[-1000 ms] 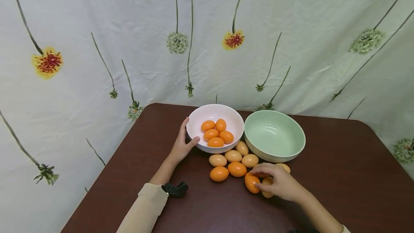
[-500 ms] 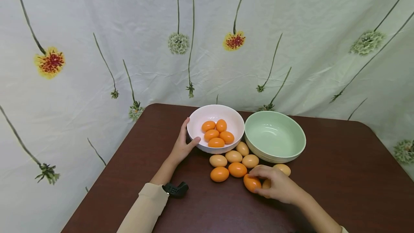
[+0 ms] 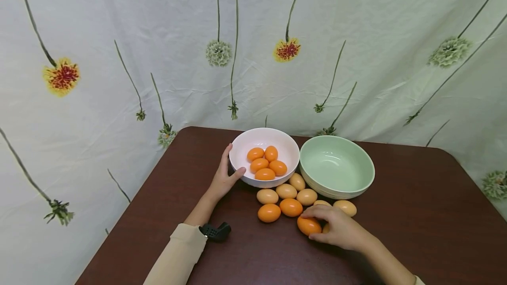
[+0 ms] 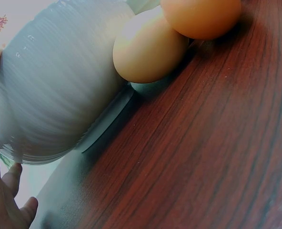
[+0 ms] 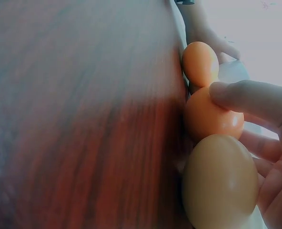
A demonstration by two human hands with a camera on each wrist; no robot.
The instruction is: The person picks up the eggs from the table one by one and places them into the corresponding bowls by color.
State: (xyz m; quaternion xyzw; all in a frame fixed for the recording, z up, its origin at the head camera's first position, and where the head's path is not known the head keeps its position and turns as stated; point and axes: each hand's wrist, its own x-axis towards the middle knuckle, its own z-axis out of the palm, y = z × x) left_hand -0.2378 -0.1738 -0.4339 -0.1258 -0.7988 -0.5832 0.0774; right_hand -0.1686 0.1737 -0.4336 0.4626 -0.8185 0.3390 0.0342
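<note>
Left of centre: left hand grasps left rim of white bowl; five orange eggs inside. Lower centre: two loose orange eggs below tan eggs; orange egg beside them, pinched by right hand. Right of centre: green bowl, just beside white bowl.

Left fingers at a pale bowl, tan egg and orange egg beside.
</note>
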